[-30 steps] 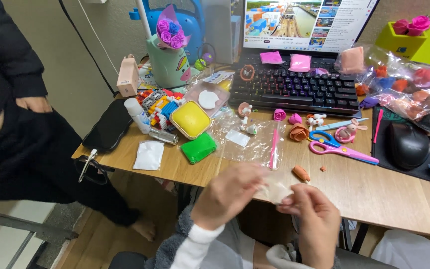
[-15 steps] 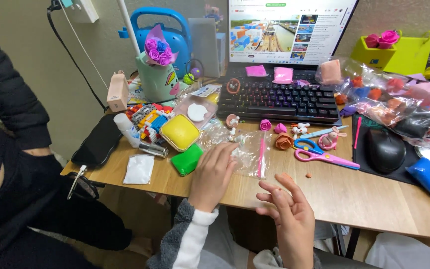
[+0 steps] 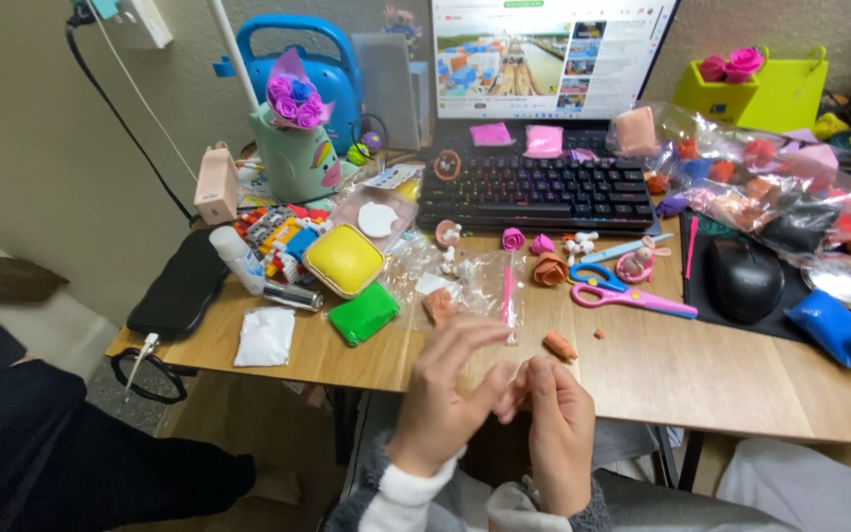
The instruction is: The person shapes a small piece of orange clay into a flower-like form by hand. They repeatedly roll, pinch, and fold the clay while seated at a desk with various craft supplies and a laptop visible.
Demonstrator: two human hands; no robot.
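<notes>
We see the left hand (image 3: pixel 442 394) and right hand (image 3: pixel 556 426) pressed together at the fingertips, low at the desk (image 3: pixel 701 365) edge; whether anything is pinched between them, we cannot tell. Just beyond lie an orange clay bit (image 3: pixel 560 346), clear bag (image 3: pixel 465 286), green block (image 3: pixel 364 313), pink scissors (image 3: pixel 632 296). Keyboard (image 3: pixel 544 192) sits farther back.

Two hands (image 3: pixel 445 394), one scissors (image 3: pixel 622 294)
</notes>
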